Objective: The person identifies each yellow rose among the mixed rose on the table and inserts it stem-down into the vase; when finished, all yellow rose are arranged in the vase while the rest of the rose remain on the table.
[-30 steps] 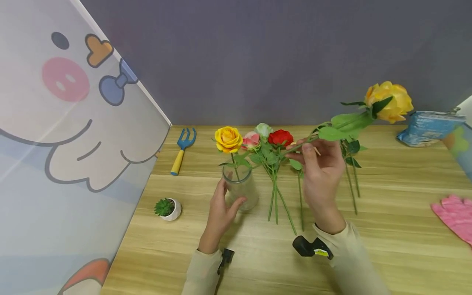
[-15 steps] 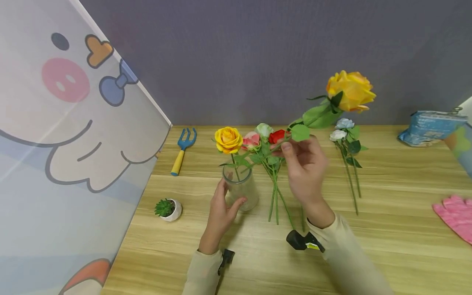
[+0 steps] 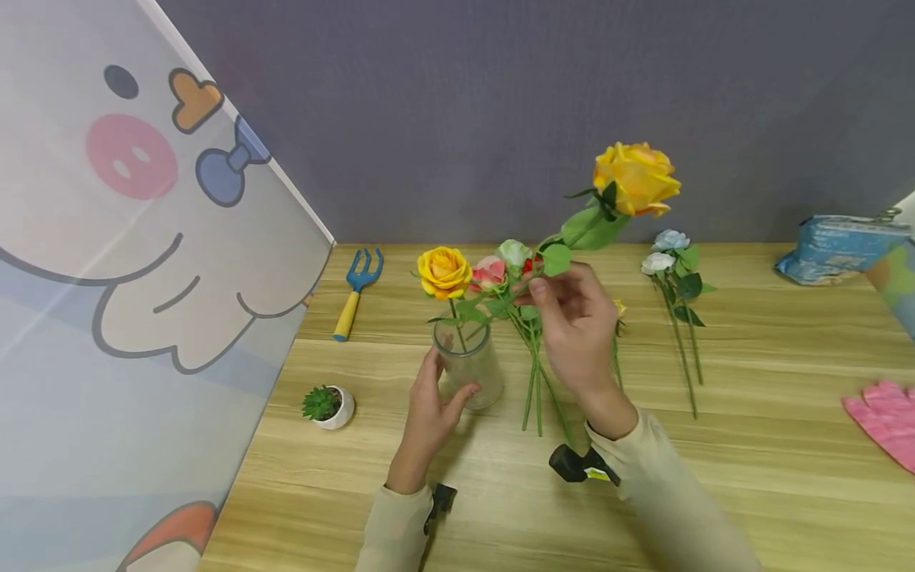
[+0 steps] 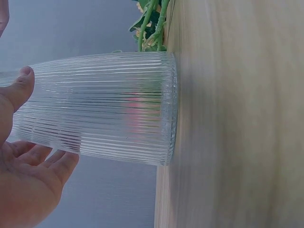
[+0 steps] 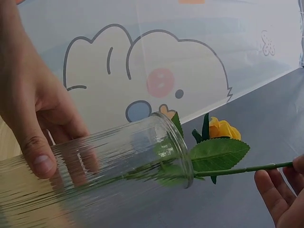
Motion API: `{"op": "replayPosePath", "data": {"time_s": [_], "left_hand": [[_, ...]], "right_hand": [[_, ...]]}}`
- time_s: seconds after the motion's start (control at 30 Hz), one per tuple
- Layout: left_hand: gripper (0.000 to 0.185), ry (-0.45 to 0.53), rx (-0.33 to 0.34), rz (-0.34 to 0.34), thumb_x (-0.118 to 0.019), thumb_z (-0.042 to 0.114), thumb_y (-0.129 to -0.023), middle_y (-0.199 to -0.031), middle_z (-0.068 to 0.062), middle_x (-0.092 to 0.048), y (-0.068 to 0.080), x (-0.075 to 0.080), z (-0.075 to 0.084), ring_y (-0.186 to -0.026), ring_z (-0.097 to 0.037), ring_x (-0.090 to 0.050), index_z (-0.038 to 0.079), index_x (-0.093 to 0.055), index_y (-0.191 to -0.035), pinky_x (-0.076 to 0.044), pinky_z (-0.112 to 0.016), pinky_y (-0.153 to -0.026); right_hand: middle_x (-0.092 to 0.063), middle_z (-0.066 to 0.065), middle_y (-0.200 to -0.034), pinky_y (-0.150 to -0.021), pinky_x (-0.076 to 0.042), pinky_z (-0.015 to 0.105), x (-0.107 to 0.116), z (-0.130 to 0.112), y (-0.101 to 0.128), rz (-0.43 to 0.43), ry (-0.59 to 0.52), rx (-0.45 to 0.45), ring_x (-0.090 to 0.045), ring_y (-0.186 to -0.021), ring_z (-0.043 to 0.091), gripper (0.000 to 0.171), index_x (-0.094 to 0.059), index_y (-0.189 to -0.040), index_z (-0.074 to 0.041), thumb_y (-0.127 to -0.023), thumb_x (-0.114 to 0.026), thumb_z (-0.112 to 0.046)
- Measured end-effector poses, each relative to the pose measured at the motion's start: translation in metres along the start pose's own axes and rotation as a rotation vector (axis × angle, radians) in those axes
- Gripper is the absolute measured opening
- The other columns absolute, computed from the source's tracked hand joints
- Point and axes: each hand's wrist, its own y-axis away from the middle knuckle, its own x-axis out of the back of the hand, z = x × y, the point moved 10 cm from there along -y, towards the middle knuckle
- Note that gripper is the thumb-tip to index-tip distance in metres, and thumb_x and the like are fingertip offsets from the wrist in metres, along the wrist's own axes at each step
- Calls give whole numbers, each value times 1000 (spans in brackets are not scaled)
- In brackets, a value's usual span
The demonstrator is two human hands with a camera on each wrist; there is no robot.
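My left hand (image 3: 430,403) holds a ribbed clear glass vase (image 4: 104,109), fingers and thumb around its side. One yellow rose (image 3: 444,272) stands in the vase, its bloom above the rim. With thumb and fingers, my right hand (image 3: 579,326) pinches the green stem (image 5: 237,170) of a second yellow rose (image 3: 636,179). That rose slants, bloom up and to the right, its lower stem pointing at the vase. In the right wrist view the stem reaches the glass mouth (image 5: 186,161); its lower end is hard to pick out among the leaves there.
Behind the vase lie a pink rose (image 3: 489,272), a pale green rose (image 3: 514,253) and a partly hidden red rose. Rightward are white (image 3: 658,263) and pale blue (image 3: 670,240) flowers, a blue packet (image 3: 843,248) and a pink glove (image 3: 882,421). A garden fork (image 3: 353,294) and potted succulent (image 3: 333,407) sit left.
My right hand has moved left with the yellow rose, bringing its stem toward the vase. The white and blue flowers have come into view. My left hand stays on the vase.
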Motion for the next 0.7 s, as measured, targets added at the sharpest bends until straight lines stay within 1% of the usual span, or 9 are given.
{"op": "replayPosePath", "data": {"time_s": [0.1, 0.17, 0.37, 0.57, 0.7], "left_hand": [[82, -5, -6, 1, -77, 21, -92, -153, -32, -44, 1, 0, -1, -136, -48, -50, -12, -32, -152, -42, -55, -115], [82, -6, -3, 0, -77, 23, -92, -153, -32, -44, 1, 0, -2, -136, -48, -51, -12, -32, -152, -42, -55, -115], [82, -15, 5, -2, -80, 17, -90, -152, -31, -45, 1, -1, -3, -136, -47, -51, -11, -33, -152, -43, -55, -114], [83, -24, 13, -2, -82, 12, -88, -151, -32, -46, 0, 0, -3, -135, -46, -52, -12, -33, -151, -44, -55, -114], [84, -21, 17, -4, -83, 8, -86, -152, -31, -46, 0, -1, -3, -136, -46, -51, -11, -33, -152, -44, -55, -114]], "right_hand": [[-73, -4, -94, -70, -64, 24, -2, 2, 0, -7, 6, 3, -73, -79, 9, 29, -51, -105, 28, -100, -64, 3], [-73, -3, -95, -70, -64, 25, -3, 3, 1, -13, 8, 4, -73, -79, 10, 29, -51, -105, 28, -100, -64, 2], [-72, 3, -94, -71, -64, 25, -7, 7, 1, -33, 8, -4, -73, -81, 11, 27, -52, -104, 27, -101, -63, 3], [-70, -6, -98, -71, -64, 25, -13, 10, 1, -69, -4, -25, -73, -84, 9, 33, -52, -102, 27, -100, -67, -3], [-71, -3, -95, -71, -63, 23, -17, 12, 1, -98, 14, -24, -72, -83, 8, 29, -54, -101, 26, -101, -65, -1]]}}
